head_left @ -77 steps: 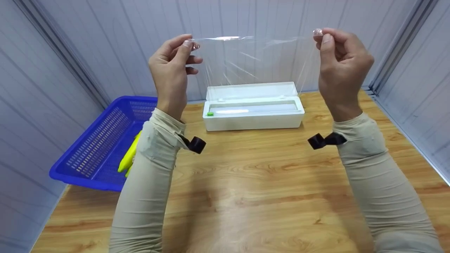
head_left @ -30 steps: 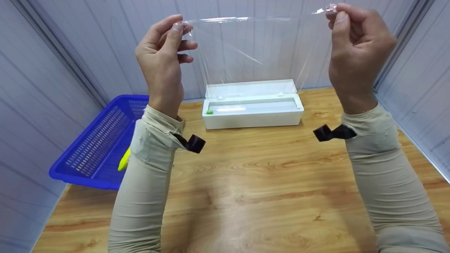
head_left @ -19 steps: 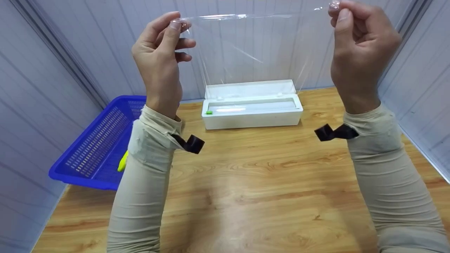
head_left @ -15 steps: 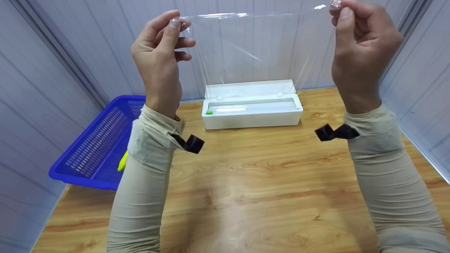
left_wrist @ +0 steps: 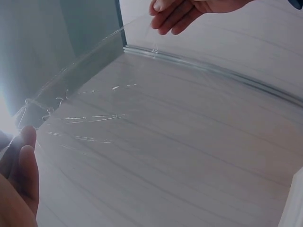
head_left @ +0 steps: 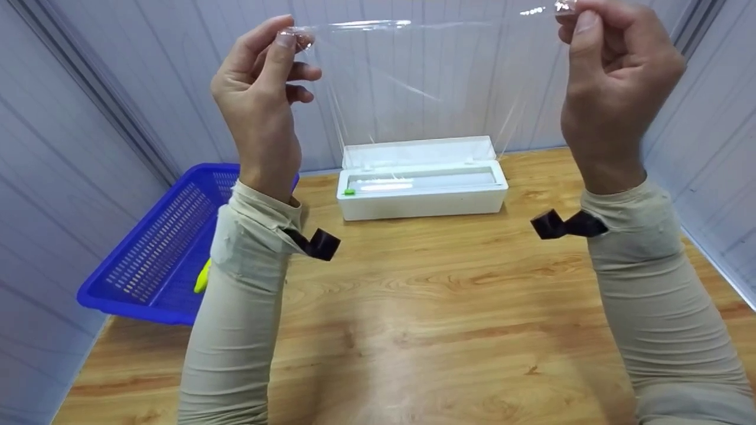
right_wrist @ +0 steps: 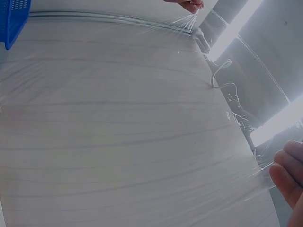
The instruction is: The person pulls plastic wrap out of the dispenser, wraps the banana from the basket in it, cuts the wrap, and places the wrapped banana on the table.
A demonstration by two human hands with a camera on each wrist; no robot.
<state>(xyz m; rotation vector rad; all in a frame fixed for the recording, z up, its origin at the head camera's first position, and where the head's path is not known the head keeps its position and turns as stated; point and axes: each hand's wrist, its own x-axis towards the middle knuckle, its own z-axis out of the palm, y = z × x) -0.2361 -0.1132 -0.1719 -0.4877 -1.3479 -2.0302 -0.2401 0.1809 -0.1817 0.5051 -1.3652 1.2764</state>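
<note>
A sheet of clear plastic wrap [head_left: 425, 77] stretches between both raised hands and runs down to a white wrap dispenser box [head_left: 422, 205] on the table. The left hand [head_left: 260, 100] pinches one upper corner of the wrap between thumb and index finger, its other fingers loosely bent. At the opposite corner the right hand [head_left: 620, 88] pinches the film the same way. The dispenser's lid [head_left: 419, 150] stands up at the back, and a green slider [head_left: 349, 192] sits at its front left. In the left wrist view, creases show in the wrap [left_wrist: 94, 118].
A blue plastic basket [head_left: 127, 310] stands at the left of the wooden table [head_left: 425, 330], with a yellow object [head_left: 202, 276] in it partly hidden by the left sleeve. Pale panelled walls [head_left: 88, 177] enclose the back and sides.
Both hands have risen and spread apart, drawing more wrap up out of the dispenser. In the last half second they have moved only slightly farther apart. The grips are unchanged.
</note>
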